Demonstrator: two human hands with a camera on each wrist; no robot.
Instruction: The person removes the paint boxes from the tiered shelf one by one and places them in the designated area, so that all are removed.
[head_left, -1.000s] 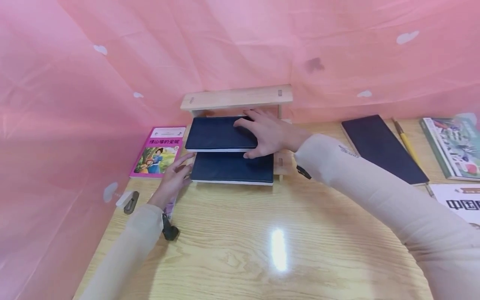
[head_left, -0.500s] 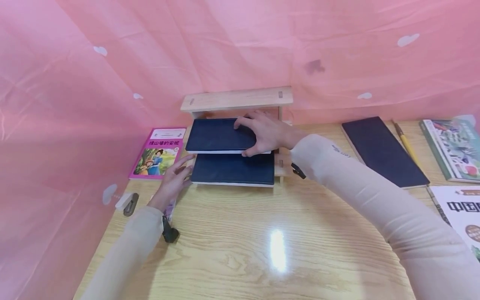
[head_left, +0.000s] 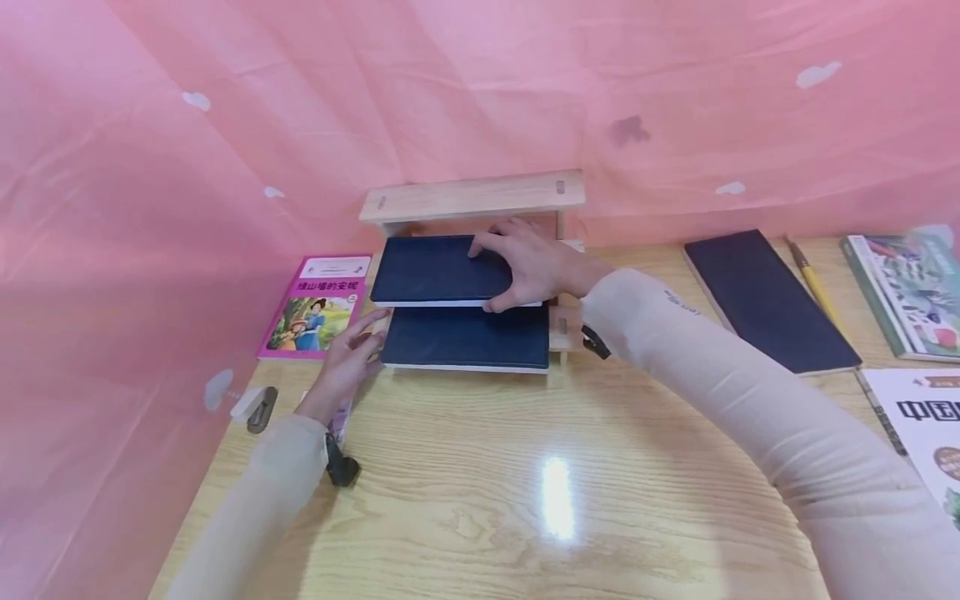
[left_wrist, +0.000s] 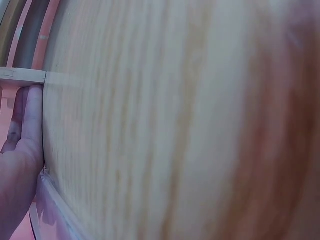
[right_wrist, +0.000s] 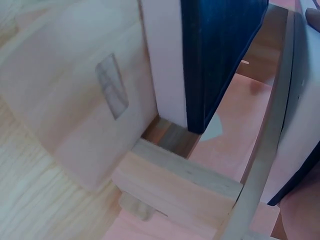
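A small wooden rack (head_left: 472, 196) stands at the back of the table and bears two dark navy hardcover books, one above the other. My right hand (head_left: 536, 262) grips the right end of the upper book (head_left: 435, 267), its thumb at the front page edge and its fingers over the cover toward the back. Below and nearer lies the lower book (head_left: 465, 337), its page block (right_wrist: 165, 65) seen inside the rack in the right wrist view. With fingers extended, my left hand (head_left: 347, 362) rests against the rack's left side; in the left wrist view its fingertips meet a wooden strip (left_wrist: 22, 75).
Left of the rack lie a pink-edged storybook (head_left: 318, 304) and a small grey-and-white object (head_left: 258, 408). A purple item (head_left: 339, 423) shows beneath the left wrist. At right are a dark book (head_left: 772, 304), a yellow-handled brush (head_left: 817, 287), a green-spined book (head_left: 907, 296) and a white book (head_left: 926, 417).
My right hand has shifted slightly left and its thumb sits a little lower and further left on the upper book's front edge. My left hand has kept its place.
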